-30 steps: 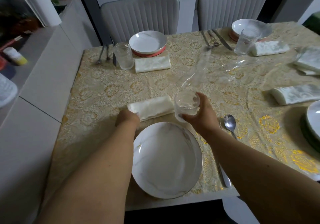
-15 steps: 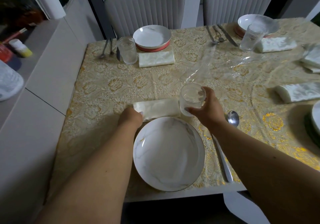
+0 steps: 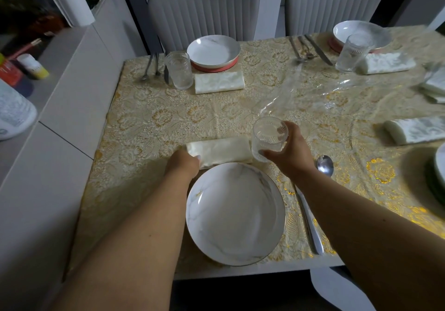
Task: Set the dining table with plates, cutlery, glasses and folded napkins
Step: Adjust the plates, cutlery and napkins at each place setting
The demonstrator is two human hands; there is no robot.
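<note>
glass (image 3: 269,139): clear ribbed tumbler, just past the near plate's far right rim, right beside the napkin's right end; can't tell if it's resting on the bench or slightly lifted
right hand (image 3: 290,151): grip curled round the glass, thumb on the near side, fingers round the far side
napkin (image 3: 220,151): folded cream one, lying across the far edge of the near plate
left hand (image 3: 183,163): grip on the napkin's left end, fingers tucked out of sight so can't tell how tight
near plate (image 3: 236,213): white marbled, at the bench's near edge between both forearms
spoon (image 3: 325,165): right of that plate, near the right wrist
bench (image 3: 149,127): gold floral cloth
</note>
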